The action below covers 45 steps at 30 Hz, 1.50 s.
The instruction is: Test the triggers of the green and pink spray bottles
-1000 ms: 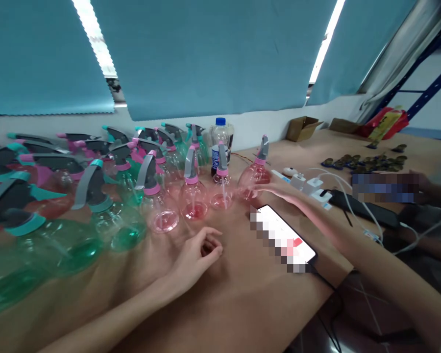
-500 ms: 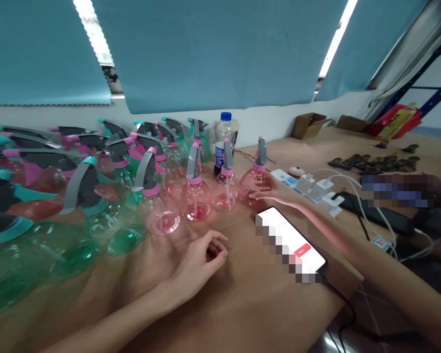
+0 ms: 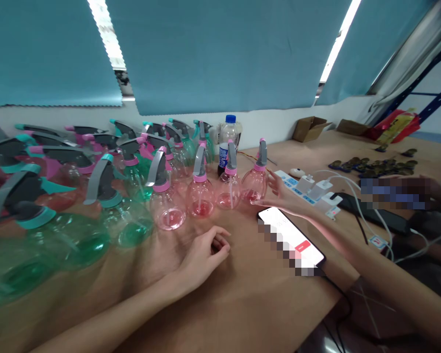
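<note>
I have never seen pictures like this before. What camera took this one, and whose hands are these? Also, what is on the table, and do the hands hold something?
This picture comes from a camera worn on a person's head. It looks forward and down, so you see about what the person sees. There is no machine: these are the person's own bare hands. The left hand rests loosely curled on a wooden table and holds nothing. The right hand reaches beside a pink spray bottle but does not grip it. More pink and green spray bottles stand grouped nearby, and a phone lies below the right hand.
</note>
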Available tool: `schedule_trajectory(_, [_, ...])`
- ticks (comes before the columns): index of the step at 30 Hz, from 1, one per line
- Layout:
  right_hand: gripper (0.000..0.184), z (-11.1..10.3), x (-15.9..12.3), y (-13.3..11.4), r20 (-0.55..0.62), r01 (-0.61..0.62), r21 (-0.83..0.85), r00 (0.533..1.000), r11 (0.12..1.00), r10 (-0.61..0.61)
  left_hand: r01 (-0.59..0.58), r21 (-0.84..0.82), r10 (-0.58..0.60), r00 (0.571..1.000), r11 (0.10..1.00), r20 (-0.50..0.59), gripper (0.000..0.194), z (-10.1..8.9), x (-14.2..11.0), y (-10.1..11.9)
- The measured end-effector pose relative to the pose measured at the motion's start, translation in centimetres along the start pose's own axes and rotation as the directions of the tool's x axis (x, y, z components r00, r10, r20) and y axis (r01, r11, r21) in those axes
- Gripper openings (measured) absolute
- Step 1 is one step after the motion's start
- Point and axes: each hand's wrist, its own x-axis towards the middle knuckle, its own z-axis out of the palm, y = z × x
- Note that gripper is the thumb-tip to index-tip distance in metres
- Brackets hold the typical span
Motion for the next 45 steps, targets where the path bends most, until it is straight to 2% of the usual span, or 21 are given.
schedule_trajectory(2, [0.087,-0.1,-0.8,0.1,-0.016,-0.016,0.004,1.000,1.000,0.016,-0.006,-0.003,0.006,1.000,1.000,-0.008,0.015,0.0,-0.1,0.0])
schedule_trajectory(5, [0.095,-0.1,-2.4,-0.4,-0.099,-0.069,0.009,0.993,0.998,0.069,-0.010,-0.012,0.009,1.000,1.000,-0.026,0.015,-0.2,-0.3,0.0])
schedule_trajectory(9, [0.077,0.9,-4.6,-2.6,-0.115,-0.039,0.030,0.992,0.999,0.042,-0.004,-0.025,0.004,1.000,1.000,-0.027,0.015,-1.0,-1.7,0.0])
schedule_trajectory(13, [0.054,3.3,-5.8,-6.2,-0.021,0.053,0.073,0.998,0.996,-0.052,0.037,0.008,-0.037,0.999,0.999,-0.036,0.015,-2.6,-4.6,-0.2])
schedule_trajectory(17, [0.038,6.8,-6.2,-10.4,0.161,0.046,0.241,0.983,0.969,-0.087,0.078,0.025,-0.076,0.995,0.997,-0.065,0.017,-5.1,-9.5,-1.1])
schedule_trajectory(21, [0.026,11.1,-5.8,-14.6,0.320,0.032,0.380,0.933,0.925,-0.164,0.169,0.097,-0.156,0.979,0.981,-0.130,0.019,-8.4,-16.3,-2.2])
schedule_trajectory(26, [0.020,17.6,-5.2,-19.8,0.434,0.090,0.432,0.851,0.898,-0.294,0.291,0.057,-0.254,0.902,0.955,-0.348,0.022,-12.9,-25.6,-4.7])
schedule_trajectory(28, [0.020,20.6,-5.2,-21.8,0.481,0.103,0.448,0.810,0.888,-0.336,0.332,0.008,-0.290,0.835,0.943,-0.467,0.022,-14.5,-28.9,-6.2])
schedule_trajectory(29, [0.020,22.1,-5.2,-22.7,0.506,0.103,0.458,0.786,0.883,-0.354,0.349,-0.034,-0.312,0.787,0.937,-0.533,0.022,-15.2,-30.4,-6.9])
schedule_trajectory(30, [0.020,23.7,-5.3,-23.5,0.527,0.099,0.473,0.764,0.876,-0.371,0.350,-0.060,-0.317,0.749,0.935,-0.582,0.023,-16.0,-31.7,-7.5])
schedule_trajectory(31, [0.021,25.3,-5.4,-24.3,0.548,0.088,0.494,0.741,0.865,-0.388,0.326,-0.087,-0.300,0.692,0.941,-0.656,0.024,-16.8,-33.0,-7.9])
schedule_trajectory(32, [0.021,26.9,-5.6,-25.2,0.568,0.069,0.520,0.717,0.851,-0.405,0.304,-0.104,-0.288,0.659,0.947,-0.695,0.027,-17.6,-34.1,-8.2])
schedule_trajectory(34, [0.023,29.8,-6.0,-26.8,0.605,0.015,0.571,0.668,0.820,-0.434,0.313,-0.111,-0.277,0.558,0.943,-0.782,0.030,-19.4,-36.0,-8.2])
schedule_trajectory(36, [0.025,32.4,-6.3,-28.3,0.635,-0.031,0.599,0.627,0.800,-0.451,0.355,-0.091,-0.248,0.428,0.930,-0.869,0.031,-21.3,-37.6,-7.9])
schedule_trajectory(41, [0.027,36.8,-6.9,-31.1,0.674,-0.105,0.628,0.570,0.771,-0.471,0.426,-0.076,-0.157,0.158,0.902,-0.975,0.048,-25.7,-39.2,-8.4])
schedule_trajectory(43, [0.027,37.8,-7.0,-31.6,0.680,-0.137,0.639,0.560,0.757,-0.473,0.463,-0.062,-0.120,0.097,0.884,-0.988,0.055,-27.2,-38.8,-9.1])
schedule_trajectory(45, [0.028,38.4,-7.2,-31.9,0.684,-0.148,0.640,0.556,0.754,-0.472,0.500,-0.052,-0.101,0.071,0.865,-0.992,0.061,-28.5,-37.8,-9.7])
